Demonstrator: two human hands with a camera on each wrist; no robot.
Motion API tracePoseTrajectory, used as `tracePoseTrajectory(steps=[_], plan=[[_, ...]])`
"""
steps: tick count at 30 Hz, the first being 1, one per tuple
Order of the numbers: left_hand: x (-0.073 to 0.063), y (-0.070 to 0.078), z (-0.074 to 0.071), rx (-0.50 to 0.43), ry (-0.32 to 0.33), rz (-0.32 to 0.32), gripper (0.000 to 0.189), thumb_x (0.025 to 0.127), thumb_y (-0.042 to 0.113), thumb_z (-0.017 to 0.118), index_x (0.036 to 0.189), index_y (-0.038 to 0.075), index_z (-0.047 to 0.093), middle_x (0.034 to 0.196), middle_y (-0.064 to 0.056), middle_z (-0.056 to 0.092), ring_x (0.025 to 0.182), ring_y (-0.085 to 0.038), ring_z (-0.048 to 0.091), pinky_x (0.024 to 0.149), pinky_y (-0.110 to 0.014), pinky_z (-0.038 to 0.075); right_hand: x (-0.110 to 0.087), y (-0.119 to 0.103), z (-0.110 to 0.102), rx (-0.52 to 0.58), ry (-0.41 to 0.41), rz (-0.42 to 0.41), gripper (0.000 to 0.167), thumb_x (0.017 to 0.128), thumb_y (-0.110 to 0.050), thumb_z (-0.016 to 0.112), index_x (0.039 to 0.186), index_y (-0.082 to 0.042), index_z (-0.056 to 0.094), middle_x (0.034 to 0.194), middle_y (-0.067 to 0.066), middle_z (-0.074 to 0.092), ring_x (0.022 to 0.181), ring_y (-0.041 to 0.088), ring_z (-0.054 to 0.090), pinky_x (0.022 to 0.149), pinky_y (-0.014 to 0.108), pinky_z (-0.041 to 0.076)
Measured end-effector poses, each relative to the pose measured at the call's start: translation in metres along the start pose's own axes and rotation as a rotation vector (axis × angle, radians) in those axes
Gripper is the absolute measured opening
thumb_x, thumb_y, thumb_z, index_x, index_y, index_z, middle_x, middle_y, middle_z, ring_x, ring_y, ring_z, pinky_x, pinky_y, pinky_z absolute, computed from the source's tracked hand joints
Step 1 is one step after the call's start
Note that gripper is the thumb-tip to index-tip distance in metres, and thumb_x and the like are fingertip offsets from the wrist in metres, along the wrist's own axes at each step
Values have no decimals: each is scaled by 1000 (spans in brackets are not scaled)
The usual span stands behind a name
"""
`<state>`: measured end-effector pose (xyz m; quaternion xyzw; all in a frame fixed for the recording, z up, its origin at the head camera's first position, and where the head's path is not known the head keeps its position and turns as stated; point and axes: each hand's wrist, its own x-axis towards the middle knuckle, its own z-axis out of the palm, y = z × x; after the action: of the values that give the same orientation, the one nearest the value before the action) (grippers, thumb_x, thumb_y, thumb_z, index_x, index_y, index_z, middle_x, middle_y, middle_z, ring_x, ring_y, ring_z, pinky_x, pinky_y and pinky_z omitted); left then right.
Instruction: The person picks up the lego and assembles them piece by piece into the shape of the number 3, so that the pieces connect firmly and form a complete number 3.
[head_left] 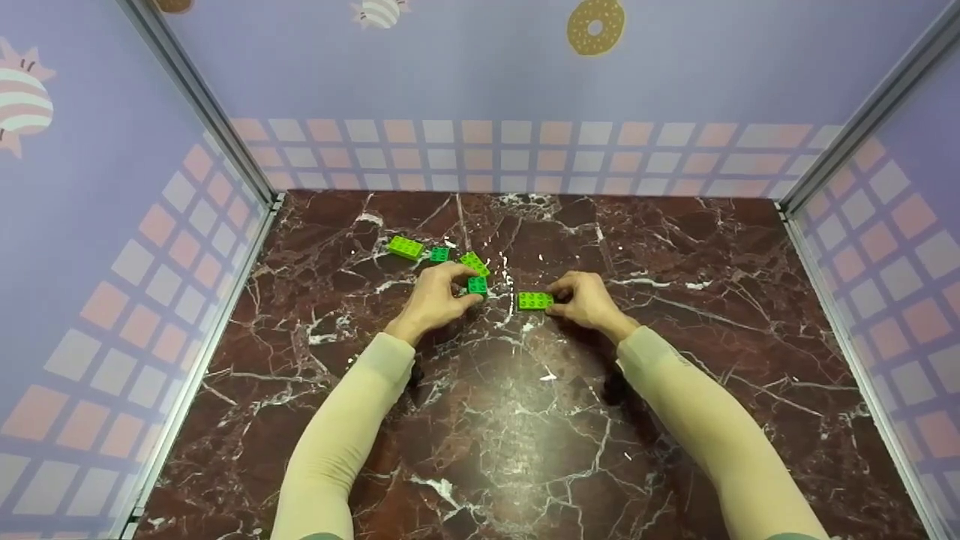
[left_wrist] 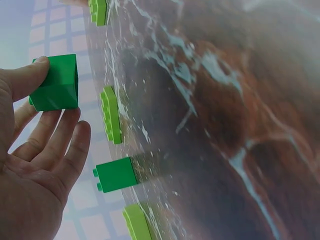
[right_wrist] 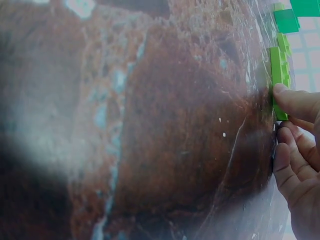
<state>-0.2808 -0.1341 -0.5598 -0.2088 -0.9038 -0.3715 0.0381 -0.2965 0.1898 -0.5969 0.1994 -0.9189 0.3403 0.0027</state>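
Note:
My left hand point(head_left: 433, 296) pinches a dark green square toy building block point(head_left: 477, 285) between thumb and fingers. The left wrist view shows this block point(left_wrist: 56, 85) held up off the table, its hollow underside turned to the right. At the right, my right hand point(head_left: 588, 301) grips the right end of a flat lime green building brick point(head_left: 534, 301), studs up. In the right wrist view, that brick point(right_wrist: 278, 75) lies on or just over the tabletop, with the thumb on its near side. Just behind the raised block lies another lime green brick point(head_left: 474, 262).
Farther back on the left stand a second dark green block point(head_left: 439, 254) and one more lime green brick point(head_left: 406, 247). The dark red marbled tabletop point(head_left: 510, 420) is bounded by patterned panels point(head_left: 525, 82) at the back and both sides.

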Motion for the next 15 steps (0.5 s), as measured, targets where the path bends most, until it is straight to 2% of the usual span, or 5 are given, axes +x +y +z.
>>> tracePoseTrajectory(steps=[5, 7, 10, 15], plan=[[3, 6, 6, -30, -3, -10, 40, 93, 18, 92, 130, 6, 81, 128, -16, 82, 114, -34, 80, 103, -49, 65, -1, 1, 0, 4, 6, -13, 32, 81, -10, 96, 110, 0, 87, 98, 19, 81, 90, 37, 79, 86, 51, 65], [5, 8, 9, -35, -5, -12, 41, 93, 19, 92, 131, 6, 80, 130, -16, 82, 117, -34, 80, 107, -49, 64, -1, 6, 1, 19, 25, -45, 31, 82, -15, 97, 109, -3, 88, 94, 14, 81, 86, 31, 78, 82, 46, 64], [7, 12, 13, -39, -5, -10, 42, 93, 21, 92, 130, 5, 81, 132, -15, 82, 120, -34, 79, 111, -49, 62, -1, 7, 2, 19, 36, -57, 30, 81, -15, 97, 107, -3, 89, 92, 12, 80, 83, 29, 76, 80, 44, 63], [10, 17, 20, -57, -2, 0, 40, 93, 21, 93, 128, 6, 82, 128, -15, 84, 118, -34, 79, 110, -50, 62, 0, 0, 0, 8, 9, -6, 30, 82, -10, 96, 109, -1, 88, 96, 18, 80, 89, 37, 77, 84, 48, 64]])
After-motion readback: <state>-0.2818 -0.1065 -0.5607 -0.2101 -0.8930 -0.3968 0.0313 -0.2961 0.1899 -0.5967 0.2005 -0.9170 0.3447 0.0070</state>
